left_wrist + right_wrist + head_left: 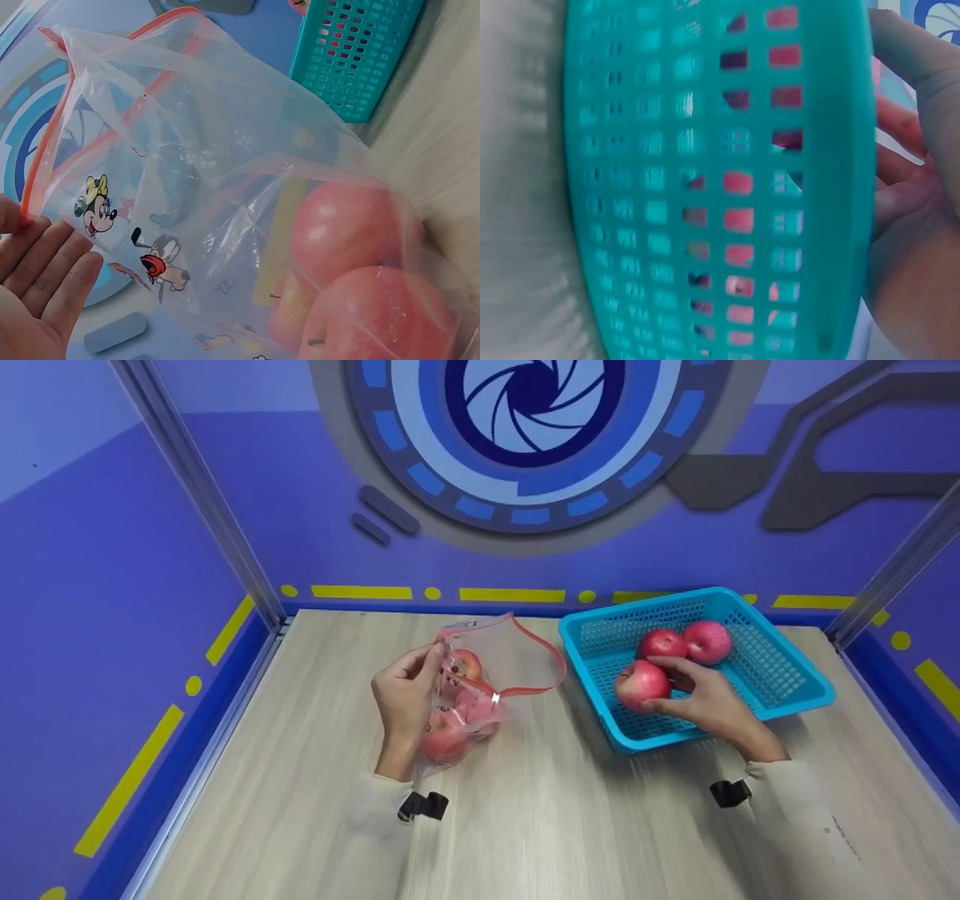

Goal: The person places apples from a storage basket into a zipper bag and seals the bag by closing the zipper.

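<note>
At the lower middle of the head view, the left hand [403, 701] pinches the rim of a clear zip bag [480, 682] holding apples, lying on the wooden counter [555, 825]. To the right of centre, the right hand [705, 701] has its fingers curled round a red apple [640, 684] inside the teal basket [795, 675]. Two more apples [684, 643] sit just behind it.

The pale wood-grain surface [555, 810] carries a clear plastic bag [480, 682] under the left hand [401, 701] and a blue basket [787, 675] beneath the right hand [705, 701].
</note>
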Demonstrator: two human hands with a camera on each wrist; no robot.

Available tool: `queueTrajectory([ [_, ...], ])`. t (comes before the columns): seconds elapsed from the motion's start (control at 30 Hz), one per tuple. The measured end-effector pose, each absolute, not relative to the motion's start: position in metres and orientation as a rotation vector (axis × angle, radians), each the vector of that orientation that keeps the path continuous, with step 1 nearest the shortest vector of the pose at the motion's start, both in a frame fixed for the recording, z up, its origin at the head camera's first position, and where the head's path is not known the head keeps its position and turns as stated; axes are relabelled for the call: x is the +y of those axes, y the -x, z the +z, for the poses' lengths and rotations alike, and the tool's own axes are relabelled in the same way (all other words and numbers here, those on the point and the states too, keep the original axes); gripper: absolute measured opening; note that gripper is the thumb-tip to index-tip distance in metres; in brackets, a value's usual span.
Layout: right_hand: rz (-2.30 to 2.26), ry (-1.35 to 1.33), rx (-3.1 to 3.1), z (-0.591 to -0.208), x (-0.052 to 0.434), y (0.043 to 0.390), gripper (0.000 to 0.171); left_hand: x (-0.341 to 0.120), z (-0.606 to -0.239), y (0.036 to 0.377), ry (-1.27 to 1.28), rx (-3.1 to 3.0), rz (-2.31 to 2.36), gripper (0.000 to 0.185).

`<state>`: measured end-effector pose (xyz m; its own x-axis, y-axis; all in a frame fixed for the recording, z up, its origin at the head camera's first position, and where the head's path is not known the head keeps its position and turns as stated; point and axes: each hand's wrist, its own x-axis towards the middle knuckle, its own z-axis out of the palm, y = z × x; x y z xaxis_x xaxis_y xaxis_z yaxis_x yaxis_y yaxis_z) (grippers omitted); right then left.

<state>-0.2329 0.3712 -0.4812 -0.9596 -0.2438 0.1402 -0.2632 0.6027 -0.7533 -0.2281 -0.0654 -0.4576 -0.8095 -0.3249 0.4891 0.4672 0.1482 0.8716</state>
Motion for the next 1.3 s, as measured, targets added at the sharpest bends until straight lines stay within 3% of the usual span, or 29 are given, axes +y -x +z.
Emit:
queueTrajectory([
  [0.47,1.431,-0.505,-2.523,-0.449,0.32,0.224,0.072,-0.063,-0.458,0.229,0.142,-1.841,-1.731,0.013],
  [0.77,1.529,-0.6,-2.421,-0.429,0.282,0.221,0.076,-0.06,-0.462,0.233,0.13,-1.867,-1.743,0.015],
  [1.3,1.505,-0.754,-2.326,-0.424,0.242,0.226,0.075,-0.055,-0.46,0.235,0.149,-1.905,-1.736,0.014],
])
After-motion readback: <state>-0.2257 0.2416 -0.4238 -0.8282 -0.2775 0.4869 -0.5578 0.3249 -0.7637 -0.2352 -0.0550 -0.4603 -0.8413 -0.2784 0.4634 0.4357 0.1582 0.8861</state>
